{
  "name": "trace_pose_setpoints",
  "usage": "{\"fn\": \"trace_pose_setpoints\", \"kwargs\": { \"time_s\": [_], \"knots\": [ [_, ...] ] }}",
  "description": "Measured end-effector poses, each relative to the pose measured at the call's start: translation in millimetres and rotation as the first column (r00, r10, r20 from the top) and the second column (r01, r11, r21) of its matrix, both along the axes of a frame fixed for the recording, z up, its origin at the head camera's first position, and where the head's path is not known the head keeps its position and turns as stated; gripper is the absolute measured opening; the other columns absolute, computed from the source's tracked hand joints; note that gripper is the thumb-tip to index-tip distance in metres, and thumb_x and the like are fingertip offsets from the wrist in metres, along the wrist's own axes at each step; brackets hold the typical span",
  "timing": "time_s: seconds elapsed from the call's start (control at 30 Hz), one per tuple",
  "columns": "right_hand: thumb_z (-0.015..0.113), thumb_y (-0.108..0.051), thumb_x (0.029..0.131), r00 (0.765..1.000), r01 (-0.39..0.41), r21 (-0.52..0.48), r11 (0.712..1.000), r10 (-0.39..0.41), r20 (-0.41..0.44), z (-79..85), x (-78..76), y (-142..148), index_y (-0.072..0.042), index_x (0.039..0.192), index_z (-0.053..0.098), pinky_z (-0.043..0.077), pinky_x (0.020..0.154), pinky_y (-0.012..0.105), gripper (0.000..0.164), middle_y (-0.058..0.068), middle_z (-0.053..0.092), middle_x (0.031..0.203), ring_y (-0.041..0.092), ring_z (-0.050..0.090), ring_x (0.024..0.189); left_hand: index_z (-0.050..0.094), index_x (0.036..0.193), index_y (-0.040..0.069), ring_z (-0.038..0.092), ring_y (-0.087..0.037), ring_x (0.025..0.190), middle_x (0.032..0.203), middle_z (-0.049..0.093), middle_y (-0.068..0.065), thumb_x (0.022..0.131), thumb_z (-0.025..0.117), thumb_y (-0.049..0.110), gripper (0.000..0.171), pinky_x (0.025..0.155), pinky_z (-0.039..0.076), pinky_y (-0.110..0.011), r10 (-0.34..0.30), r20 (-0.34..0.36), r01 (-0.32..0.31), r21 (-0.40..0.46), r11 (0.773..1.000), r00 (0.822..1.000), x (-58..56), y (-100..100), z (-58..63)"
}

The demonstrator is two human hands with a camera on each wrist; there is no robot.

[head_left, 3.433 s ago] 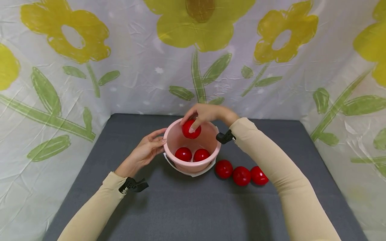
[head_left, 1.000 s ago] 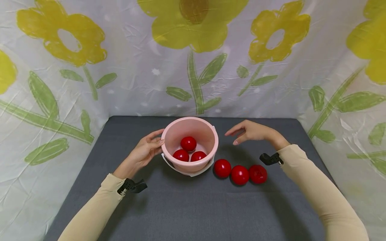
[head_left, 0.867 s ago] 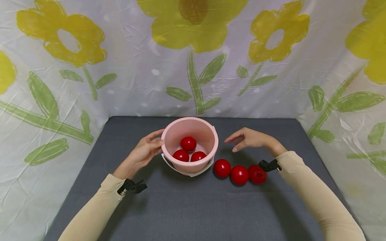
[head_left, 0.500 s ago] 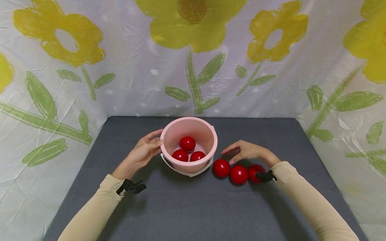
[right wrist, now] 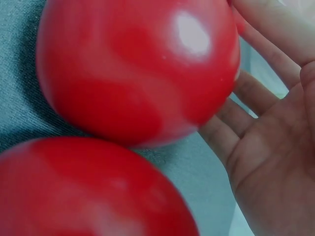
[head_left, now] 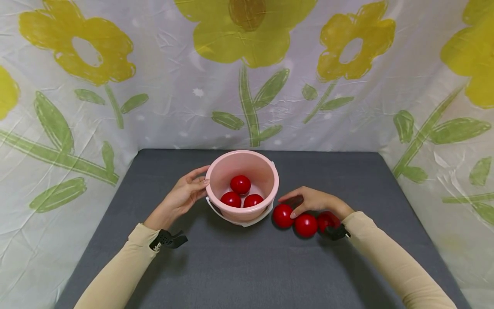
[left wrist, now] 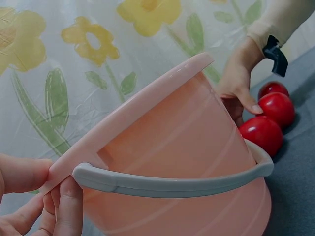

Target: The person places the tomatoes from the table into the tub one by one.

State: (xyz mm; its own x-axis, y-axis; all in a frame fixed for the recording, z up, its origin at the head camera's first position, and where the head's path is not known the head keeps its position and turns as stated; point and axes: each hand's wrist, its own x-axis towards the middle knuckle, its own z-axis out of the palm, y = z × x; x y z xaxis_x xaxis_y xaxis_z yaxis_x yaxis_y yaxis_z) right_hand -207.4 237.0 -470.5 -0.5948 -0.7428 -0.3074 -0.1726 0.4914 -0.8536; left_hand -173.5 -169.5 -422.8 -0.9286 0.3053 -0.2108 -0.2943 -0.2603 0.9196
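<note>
My left hand (head_left: pixel 184 194) pinches the rim of a pink bucket (head_left: pixel 247 156), thumb outside and fingers beneath the lip in the left wrist view. The bucket is tilted toward me, with three glossy red round fruits (head_left: pixel 241 184) at its bottom. My right hand (head_left: pixel 312 201) is around the leftmost of the red fruits (head_left: pixel 281 216) on the table, beside the bucket. Its thumb overlaps the fruit's right side while the index finger reaches behind it. From the right wrist, the fingers curve behind this fruit (right wrist: pixel 138 64), and a second one fills the lower corner.
Two more red fruits, a middle one (head_left: pixel 306 225) and a right one (head_left: pixel 328 221), stand in a row touching each other under my right wrist. A white handle (left wrist: pixel 172 187) hangs along the bucket's side. Behind the dark grey table (head_left: pixel 239 270) hangs a flower-print curtain (head_left: pixel 170 86).
Earlier my right hand lowered a red fruit into the bucket and let go. It then moved right and down to the leftmost fruit on the table. The left hand has stayed at the rim.
</note>
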Motion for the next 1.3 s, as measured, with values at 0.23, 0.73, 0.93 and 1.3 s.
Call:
{"fn": "trace_pose_setpoints", "kwargs": {
  "time_s": [0.23, 0.73, 0.93, 1.3],
  "knots": [
    [0.08, -0.019, 0.082, 1.0, 0.012, 0.024, 1.0, -0.012, 0.002, -1.1, 3.0, -3.3, -0.015, 0.135, 0.062, 0.051, 0.105, 0.045, 0.056, 0.004, 0.066, 0.133, 0.024, 0.059, 0.123, 0.026, 0.152, 0.002, 0.069, -0.005, 0.083, 0.1, 0.067, 0.002, 0.097, 0.054, -0.003, 0.061, 0.073, 0.06, -0.019, -0.008, -0.003, 0.008, 0.002, 1.0, 1.0, 1.0, -0.2, 0.9],
    [0.081, -0.017, 0.081, 1.0, 0.019, 0.051, 0.999, -0.018, -0.009, 1.6, 5.6, -6.3, -0.017, 0.133, 0.064, 0.053, 0.1, 0.04, 0.054, 0.003, 0.068, 0.129, 0.021, 0.061, 0.116, 0.025, 0.153, 0.002, 0.07, -0.005, 0.084, 0.101, 0.067, 0.003, 0.098, 0.05, -0.004, 0.061, 0.074, 0.06, -0.019, -0.011, -0.001, 0.011, 0.003, 1.0, 1.0, 1.0, 0.0, 2.4],
    [0.081, -0.018, 0.081, 1.0, 0.022, 0.049, 0.999, -0.021, -0.018, -0.1, 4.7, -5.1, -0.017, 0.131, 0.065, 0.054, 0.097, 0.034, 0.053, 0.004, 0.069, 0.127, 0.018, 0.063, 0.112, 0.026, 0.154, 0.003, 0.069, -0.005, 0.085, 0.104, 0.067, 0.002, 0.098, 0.054, -0.002, 0.063, 0.074, 0.06, -0.019, -0.01, 0.003, 0.01, -0.002, 1.0, 1.0, 1.2, -0.4, 2.3],
    [0.081, -0.017, 0.082, 0.998, 0.044, -0.018, 0.999, -0.045, -0.033, 7.6, 1.2, 0.9, -0.011, 0.134, 0.062, 0.056, 0.094, 0.026, 0.056, 0.011, 0.068, 0.129, 0.029, 0.066, 0.114, 0.026, 0.153, 0.003, 0.069, -0.006, 0.085, 0.108, 0.064, -0.003, 0.098, 0.051, -0.004, 0.061, 0.074, 0.06, -0.02, -0.005, 0.007, 0.005, -0.009, 1.0, 1.0, -0.1, -0.6, 2.0]
  ]
}}
